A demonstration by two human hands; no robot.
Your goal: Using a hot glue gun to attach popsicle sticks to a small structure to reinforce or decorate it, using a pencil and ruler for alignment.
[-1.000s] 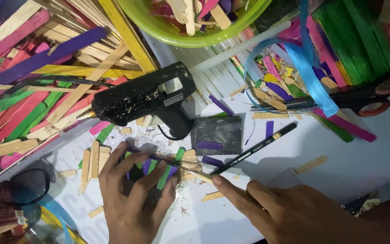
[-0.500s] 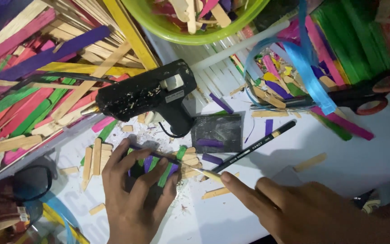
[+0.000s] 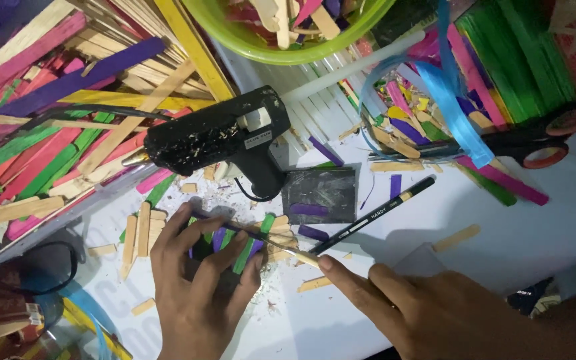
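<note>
The left hand [image 3: 198, 293] is lying palm-down with fingers spread, pressing a small panel of green and purple craft sticks [image 3: 231, 241] flat on the white worktop [image 3: 535, 240] just below the black glue gun [image 3: 218, 137]. The right hand [image 3: 435, 310] is reaching in from the right, index finger extended and pinching a thin blade [image 3: 288, 250] laid across the panel. Most of the panel is being covered by the left fingers, and the blade's grip is hard to make out.

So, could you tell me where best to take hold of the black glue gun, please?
Probably by the handle of the glue gun, which juts down toward the left hand. Come from below, clear of the metal nozzle pointing left into the sticks.
</note>
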